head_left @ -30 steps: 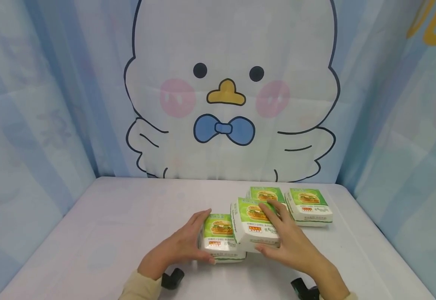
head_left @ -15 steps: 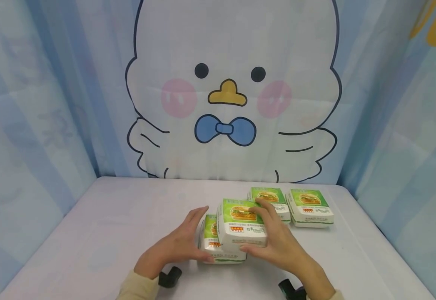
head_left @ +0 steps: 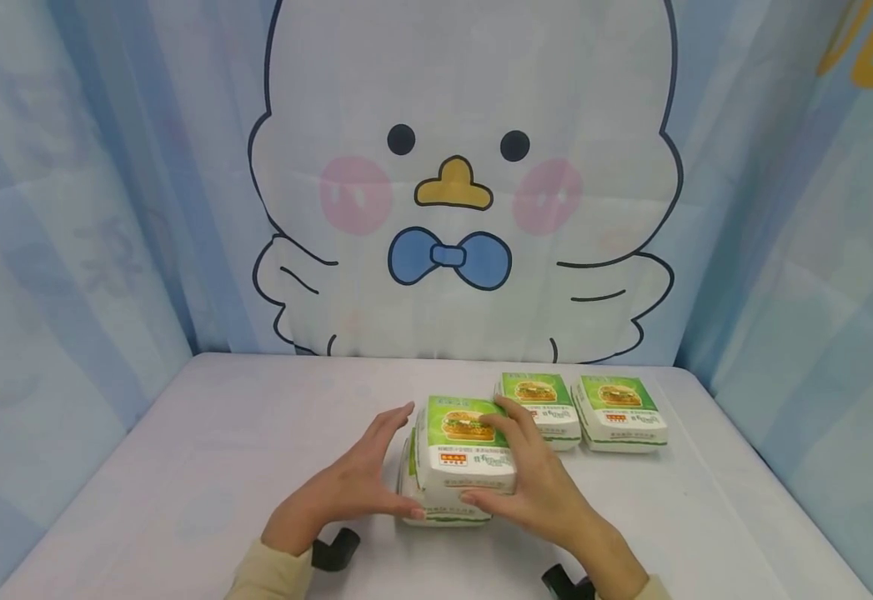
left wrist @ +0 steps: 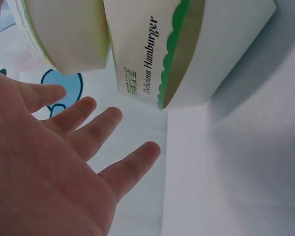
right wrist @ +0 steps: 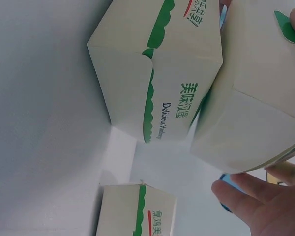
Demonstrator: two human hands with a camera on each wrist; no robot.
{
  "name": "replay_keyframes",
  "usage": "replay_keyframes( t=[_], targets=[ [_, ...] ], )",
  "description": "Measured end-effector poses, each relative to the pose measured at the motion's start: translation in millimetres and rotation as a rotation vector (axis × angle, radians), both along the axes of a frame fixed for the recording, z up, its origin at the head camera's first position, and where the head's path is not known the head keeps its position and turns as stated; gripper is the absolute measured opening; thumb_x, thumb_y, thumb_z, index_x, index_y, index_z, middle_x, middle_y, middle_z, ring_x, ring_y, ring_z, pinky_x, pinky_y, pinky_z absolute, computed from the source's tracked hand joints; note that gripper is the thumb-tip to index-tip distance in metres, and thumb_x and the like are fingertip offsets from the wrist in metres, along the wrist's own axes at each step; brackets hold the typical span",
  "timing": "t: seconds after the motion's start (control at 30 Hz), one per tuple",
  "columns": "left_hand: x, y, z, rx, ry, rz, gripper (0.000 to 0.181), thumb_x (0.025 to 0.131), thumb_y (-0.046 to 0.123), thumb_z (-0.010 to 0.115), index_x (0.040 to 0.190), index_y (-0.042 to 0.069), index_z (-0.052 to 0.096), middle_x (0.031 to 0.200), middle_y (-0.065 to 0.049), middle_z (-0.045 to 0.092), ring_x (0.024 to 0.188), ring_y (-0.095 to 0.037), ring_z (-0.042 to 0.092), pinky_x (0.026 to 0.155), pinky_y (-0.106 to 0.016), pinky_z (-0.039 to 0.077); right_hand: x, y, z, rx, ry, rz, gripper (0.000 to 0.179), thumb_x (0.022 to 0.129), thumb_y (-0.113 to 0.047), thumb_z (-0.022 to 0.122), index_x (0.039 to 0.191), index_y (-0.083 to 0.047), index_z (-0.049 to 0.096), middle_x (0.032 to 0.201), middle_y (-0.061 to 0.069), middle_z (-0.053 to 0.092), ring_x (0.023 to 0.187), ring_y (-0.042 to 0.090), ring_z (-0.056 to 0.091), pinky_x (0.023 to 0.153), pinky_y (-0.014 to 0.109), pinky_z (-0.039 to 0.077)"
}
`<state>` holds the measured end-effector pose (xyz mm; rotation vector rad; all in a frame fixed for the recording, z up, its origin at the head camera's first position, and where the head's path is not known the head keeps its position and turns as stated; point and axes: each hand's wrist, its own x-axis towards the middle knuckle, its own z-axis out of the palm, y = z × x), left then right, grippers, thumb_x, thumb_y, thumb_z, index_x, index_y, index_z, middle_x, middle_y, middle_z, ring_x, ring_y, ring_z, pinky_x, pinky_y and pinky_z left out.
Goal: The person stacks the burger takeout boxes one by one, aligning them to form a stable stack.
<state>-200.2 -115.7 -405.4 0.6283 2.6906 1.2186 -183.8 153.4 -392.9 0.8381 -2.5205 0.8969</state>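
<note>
My right hand (head_left: pixel 537 483) grips a green-and-white hamburger box (head_left: pixel 469 442) by its right side, thumb at the front and fingers toward the back. This box is over a second hamburger box (head_left: pixel 447 517), covering most of its top. In the right wrist view the held box (right wrist: pixel 255 93) tilts against the lower box (right wrist: pixel 172 98). At the lower box's left stands my left hand (head_left: pixel 349 483), fingers spread and straight. The left wrist view shows those fingers (left wrist: pixel 132 164) apart from the lower box (left wrist: pixel 152 54); the thumb's contact cannot be told.
Two more hamburger boxes stand side by side at the back right, one nearer the middle (head_left: pixel 556 429) and one farther right (head_left: pixel 622 417). A white cloth covers the table (head_left: pixel 256 433). Behind hangs a curtain (head_left: pixel 451 317) printed with a cartoon bird.
My right hand has moved left with the held hamburger box, bringing it over the lower box. My left hand has shifted slightly left. The back boxes have stayed in place.
</note>
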Motion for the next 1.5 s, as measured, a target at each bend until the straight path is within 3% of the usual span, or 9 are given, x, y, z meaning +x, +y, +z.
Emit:
replay_keyframes(
  t=[0.5,0.87,1.2,1.5],
  targets=[
    [0.9,-0.8,4.8,0.111,0.071,-0.062,0.128,0.063,0.049,0.09,0.16,0.021,0.013,0.164,-0.003,0.021,0.15,-0.025,0.028,0.118,-0.052,0.036,0.2,-10.1,-4.5,0.012,0.014,0.002,0.085,0.074,-0.06,0.079,0.143,-0.025,0.043,0.159,0.004,0.027,0.142,0.036,0.039,0.109,0.057,0.044],
    [2.2,5.3,2.5,0.123,0.073,-0.024,0.117,0.07,0.05,0.085,0.159,0.021,0.016,0.16,-0.005,0.029,0.143,-0.027,0.04,0.115,-0.048,0.041,1.2,-9.0,-3.3,0.047,0.003,0.032,0.092,0.072,-0.063,0.078,0.147,-0.025,0.04,0.161,0.006,0.024,0.141,0.038,0.039,0.107,0.057,0.046],
    [1.4,8.2,1.3,0.112,0.086,0.014,0.114,0.069,0.053,0.085,0.158,0.025,0.02,0.157,0.0,0.035,0.139,-0.025,0.044,0.111,-0.048,0.045,3.1,8.4,1.5,0.058,-0.037,0.076,0.096,0.074,-0.056,0.08,0.153,-0.027,0.033,0.165,-0.002,0.014,0.143,0.036,0.035,0.104,0.059,0.047],
    [3.5,7.8,3.9,0.105,0.084,0.029,0.114,0.067,0.053,0.086,0.158,0.026,0.021,0.155,0.002,0.037,0.137,-0.025,0.047,0.11,-0.049,0.047,-1.6,29.9,6.4,0.073,-0.02,0.059,0.095,0.074,-0.056,0.08,0.153,-0.028,0.033,0.164,0.0,0.017,0.145,0.034,0.031,0.104,0.063,0.045]
  ],
)
